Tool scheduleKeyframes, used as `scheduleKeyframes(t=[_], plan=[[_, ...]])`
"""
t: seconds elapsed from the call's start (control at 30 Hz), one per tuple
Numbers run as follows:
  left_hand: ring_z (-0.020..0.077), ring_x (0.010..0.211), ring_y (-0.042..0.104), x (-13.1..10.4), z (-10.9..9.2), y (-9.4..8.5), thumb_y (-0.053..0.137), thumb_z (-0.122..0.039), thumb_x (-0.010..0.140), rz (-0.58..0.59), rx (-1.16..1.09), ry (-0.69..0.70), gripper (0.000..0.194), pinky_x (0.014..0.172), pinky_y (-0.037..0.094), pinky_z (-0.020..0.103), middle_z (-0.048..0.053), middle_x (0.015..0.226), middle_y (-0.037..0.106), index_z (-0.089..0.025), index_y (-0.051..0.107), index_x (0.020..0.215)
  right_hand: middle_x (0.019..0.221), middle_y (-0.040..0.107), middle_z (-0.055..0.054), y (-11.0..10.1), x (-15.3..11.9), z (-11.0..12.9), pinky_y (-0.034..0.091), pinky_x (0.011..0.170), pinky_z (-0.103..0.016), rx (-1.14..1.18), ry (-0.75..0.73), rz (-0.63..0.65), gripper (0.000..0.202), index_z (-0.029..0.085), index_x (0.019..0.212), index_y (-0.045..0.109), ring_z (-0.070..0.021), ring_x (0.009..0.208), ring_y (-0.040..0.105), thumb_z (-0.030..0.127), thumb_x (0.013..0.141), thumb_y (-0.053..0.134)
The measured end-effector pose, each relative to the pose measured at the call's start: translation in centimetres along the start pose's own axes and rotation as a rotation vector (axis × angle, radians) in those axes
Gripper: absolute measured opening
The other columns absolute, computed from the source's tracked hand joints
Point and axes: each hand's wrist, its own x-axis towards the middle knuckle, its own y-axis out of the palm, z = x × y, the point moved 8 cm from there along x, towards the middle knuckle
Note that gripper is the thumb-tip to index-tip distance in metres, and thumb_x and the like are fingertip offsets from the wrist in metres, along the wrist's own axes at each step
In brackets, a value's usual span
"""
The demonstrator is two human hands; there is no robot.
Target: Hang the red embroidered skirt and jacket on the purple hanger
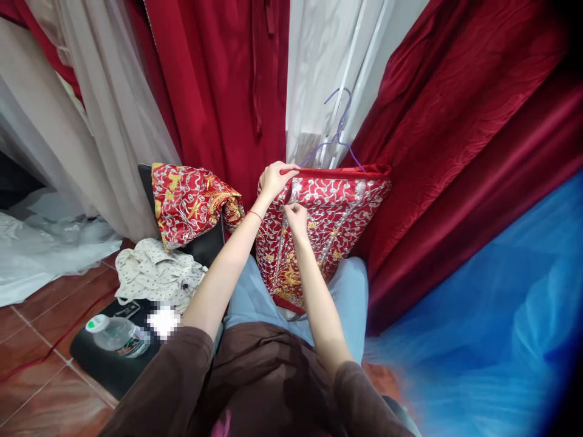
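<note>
A red garment [334, 203] with silver and gold embroidery hangs in front of my knees, its plain red top edge running across. My left hand [274, 180] grips that top edge at its left end, thumb and fingers closed on the cloth. Just below, my right hand [297, 217] is closed in a pinch against the embroidered front; whatever is between its fingertips is too small to make out. A purple clothes hanger [337, 139] rises from behind the garment's top edge.
At left, another red and gold embroidered piece [184, 200] lies over a black chair. Below it are a crumpled white dotted cloth [152, 270] and a plastic bottle [118, 335] on a black seat [98, 364]. Dark red gowns [437, 145] and blue tulle [496, 328] hang at right.
</note>
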Motion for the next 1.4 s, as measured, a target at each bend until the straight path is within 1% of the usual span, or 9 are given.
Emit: scheduleKeyframes(t=[0.4,0.53,0.63,0.73,0.83,0.97,1.1,1.2,1.4], plan=[[0.0173,0.107,0.065,0.1,0.0,0.3,0.063,-0.036,0.093,0.026,0.052,-0.013,0.022,0.087,0.045,0.025,0.0,0.118,0.073,-0.03,0.078,0.108,0.075,0.066,0.0,0.2,-0.6,-0.1,0.048,0.089,-0.031,0.272,-0.091,0.038,0.012,0.021,0.066,0.061,-0.0162,0.083,0.061,0.032,0.072,0.06],[0.0194,0.114,0.061,-0.1,-0.6,-0.2,0.057,-0.039,0.096,0.035,0.102,0.054,0.027,0.101,0.041,0.032,0.003,0.121,0.07,-0.029,0.075,0.114,0.078,0.068,0.0,0.0,-0.6,-0.5,0.049,0.088,-0.03,0.265,-0.064,0.113,0.013,0.022,0.07,0.064,-0.0153,0.083,0.061,0.034,0.072,0.061],[0.0223,0.134,0.047,-2.9,-0.1,-1.4,0.052,-0.043,0.098,-0.122,0.175,0.036,0.036,0.112,0.031,0.036,0.008,0.137,0.059,-0.029,0.063,0.129,0.084,0.069,-0.001,0.2,-0.8,-0.8,0.049,0.081,-0.028,0.308,-0.01,0.145,0.017,0.021,0.072,0.064,-0.015,0.084,0.062,0.038,0.071,0.064],[0.0234,0.14,0.04,-8.0,2.2,-1.7,0.043,-0.035,0.101,-0.321,0.213,-0.071,0.038,0.113,0.031,0.036,0.015,0.143,0.051,-0.02,0.052,0.135,0.076,0.067,0.0,0.3,-1.3,-0.6,0.046,0.066,-0.025,0.322,0.053,0.152,0.02,0.021,0.074,0.065,-0.013,0.071,0.059,0.041,0.071,0.066],[0.0248,0.119,0.056,-11.6,4.7,1.4,0.047,-0.033,0.098,-0.194,0.297,-0.116,0.027,0.105,0.038,0.035,0.015,0.121,0.063,-0.016,0.058,0.114,0.058,0.053,0.005,0.3,-1.7,0.4,0.036,0.053,-0.023,0.301,0.063,0.167,0.019,0.019,0.073,0.067,-0.0091,0.053,0.043,0.038,0.071,0.066],[0.0258,0.108,0.064,-11.6,5.8,4.7,0.053,-0.037,0.095,0.009,0.43,-0.101,0.026,0.092,0.045,0.031,0.015,0.113,0.067,-0.015,0.059,0.108,0.053,0.047,0.006,0.0,-1.9,1.6,0.031,0.048,-0.023,0.254,0.031,0.171,0.018,0.018,0.063,0.062,-0.0071,0.049,0.036,0.034,0.072,0.066],[0.0248,0.106,0.068,-9.9,5.4,6.0,0.038,-0.026,0.102,0.177,0.511,-0.162,0.031,0.081,0.048,0.028,0.017,0.116,0.07,-0.012,0.056,0.122,0.046,0.045,0.007,0.3,-1.8,2.2,0.035,0.049,-0.023,0.198,-0.013,0.144,0.025,0.02,0.056,0.055,-0.0075,0.044,0.037,0.032,0.076,0.062],[0.025,0.101,0.071,-10.3,4.9,7.0,0.029,-0.019,0.103,0.302,0.544,-0.195,0.036,0.079,0.049,0.029,0.018,0.11,0.072,-0.009,0.056,0.124,0.048,0.053,0.004,0.9,-0.7,3.1,0.044,0.054,-0.024,0.201,-0.02,0.074,0.022,0.02,0.059,0.056,-0.0094,0.045,0.048,0.028,0.08,0.059],[0.027,0.094,0.074,-11.8,4.4,7.2,0.026,-0.033,0.106,0.283,0.597,-0.173,0.042,0.075,0.051,0.031,0.019,0.104,0.074,-0.011,0.055,0.127,0.056,0.063,0.001,0.9,3.9,7.2,0.05,0.059,-0.025,0.108,-0.118,-0.023,0.02,0.019,0.066,0.056,-0.012,0.05,0.058,0.025,0.085,0.056]])
